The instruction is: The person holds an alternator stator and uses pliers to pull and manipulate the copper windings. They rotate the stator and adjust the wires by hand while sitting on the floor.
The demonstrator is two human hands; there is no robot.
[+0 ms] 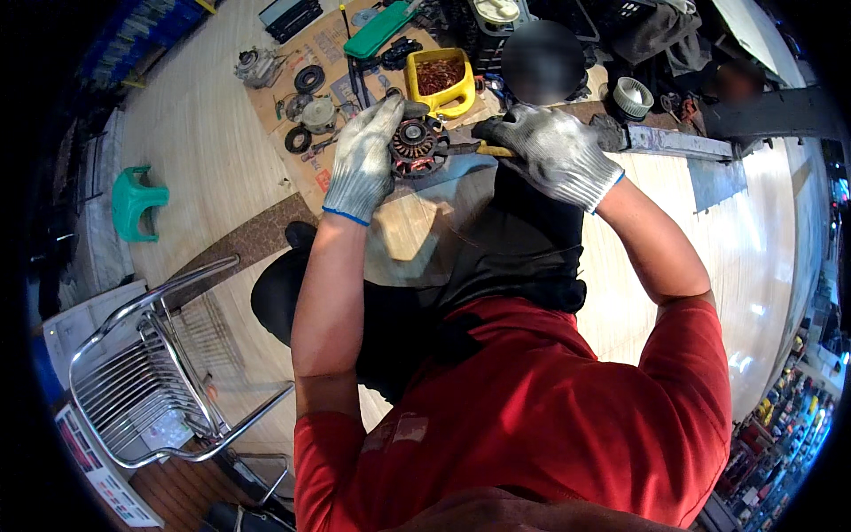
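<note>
My left hand (pixel 365 152), in a grey-white knit glove with a blue cuff edge, is closed around the side of a round motor part (pixel 415 140) with copper windings and a dark rim. A similarly gloved right hand (pixel 551 152) grips pliers by their handles; one yellow handle (pixel 495 151) shows below the fingers. The dark jaws point left and reach the right side of the motor part. Whether they pinch a wire cannot be made out. Just beyond the motor part stands a yellow cut-open jug (pixel 464 91) filled with reddish-brown copper scraps.
Cardboard (pixel 273 108) on the floor bears a motor housing (pixel 317 113), black rings (pixel 310 80) and a green case (pixel 377 34). At right are a white blower wheel (pixel 632 96) and a metal beam (pixel 678 142). A green stool (pixel 139 204) and metal chair (pixel 146 381) stand left.
</note>
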